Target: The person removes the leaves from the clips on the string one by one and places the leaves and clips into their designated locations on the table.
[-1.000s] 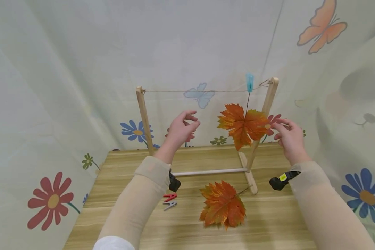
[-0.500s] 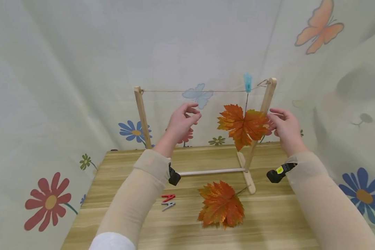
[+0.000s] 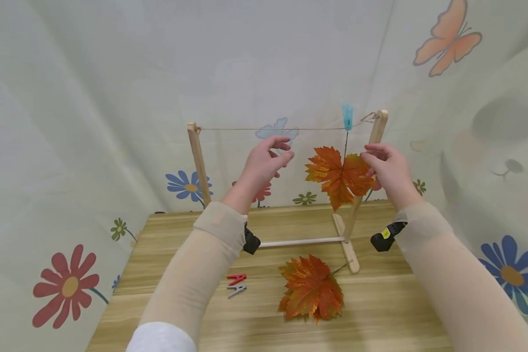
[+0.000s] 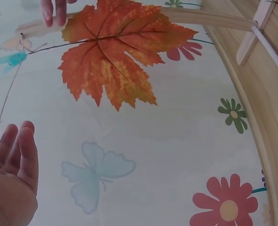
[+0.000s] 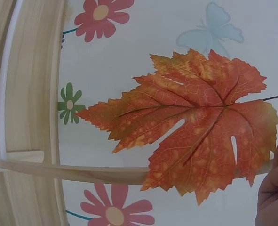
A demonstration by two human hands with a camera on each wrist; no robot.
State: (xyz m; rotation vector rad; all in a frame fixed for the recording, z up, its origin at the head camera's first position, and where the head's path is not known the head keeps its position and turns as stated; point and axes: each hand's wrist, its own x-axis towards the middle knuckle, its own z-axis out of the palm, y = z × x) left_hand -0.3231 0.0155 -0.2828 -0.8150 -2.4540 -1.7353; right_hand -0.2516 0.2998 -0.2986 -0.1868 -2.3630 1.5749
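An orange-red maple leaf [image 3: 341, 176] hangs by its stem from a light-blue clothespin [image 3: 347, 116] on the string [image 3: 246, 129] of a wooden frame. My right hand [image 3: 389, 171] is beside the leaf's right edge with loosely bent fingers; whether a fingertip touches it I cannot tell. To the left of the leaf, my left hand [image 3: 266, 161] hovers in front of the string, fingers relaxed and holding nothing. A second maple leaf [image 3: 312, 288] lies on the table. Left of it are a red clothespin [image 3: 236, 279] and a grey clothespin [image 3: 236, 291].
The frame's left post [image 3: 198, 164] and right post [image 3: 378, 129] stand toward the back of the wooden table [image 3: 167, 274]. A white crossbar [image 3: 299, 241] runs low toward the right foot [image 3: 351, 256]. A curtain [image 3: 246, 58] printed with flowers and butterflies hangs behind.
My right hand has moved left and up, closer to the hanging leaf. My left hand has risen and shifted slightly right. Both leaves and all clothespins stay in place.
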